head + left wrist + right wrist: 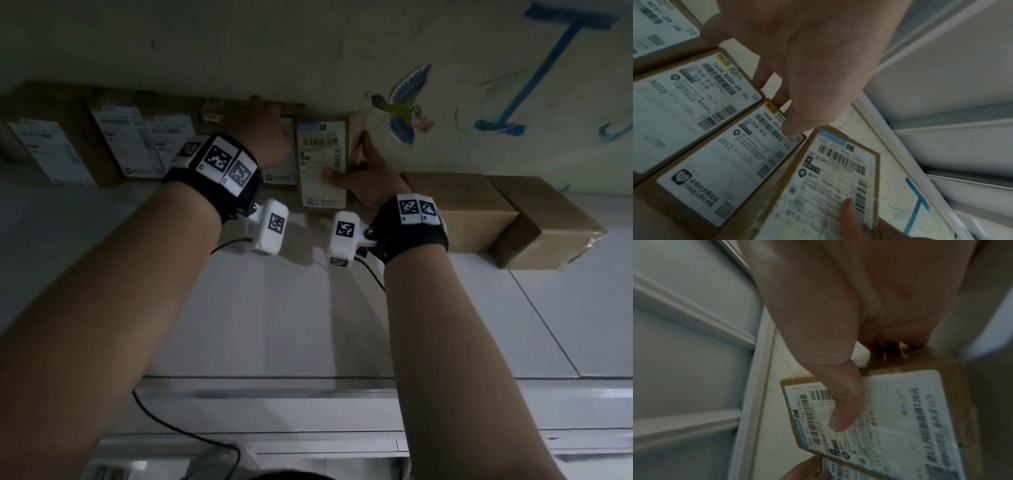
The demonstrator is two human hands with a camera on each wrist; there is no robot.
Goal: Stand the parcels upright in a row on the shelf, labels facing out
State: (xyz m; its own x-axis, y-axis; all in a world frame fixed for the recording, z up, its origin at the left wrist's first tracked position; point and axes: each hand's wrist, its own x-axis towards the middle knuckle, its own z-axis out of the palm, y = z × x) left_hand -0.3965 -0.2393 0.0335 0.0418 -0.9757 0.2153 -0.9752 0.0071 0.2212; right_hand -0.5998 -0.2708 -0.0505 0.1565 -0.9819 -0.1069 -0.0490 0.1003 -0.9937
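Note:
Several brown parcels (126,144) with white labels facing out stand in a row against the wall. At the row's right end my right hand (356,164) grips a labelled parcel (320,154) upright, thumb on the label (900,418), fingers round its right side. My left hand (270,137) reaches over the top of the neighbouring parcel (719,170), marked C012. Its thumb presses that label and its fingers curl behind the top edge. The held parcel (828,186) leans a little away from that neighbour.
Two brown boxes (459,209) (544,222) lie flat on the white shelf (274,308) to the right of my right hand, no labels showing. A bird sticker (404,106) and blue drawings mark the wall. A black cable (191,435) trails below.

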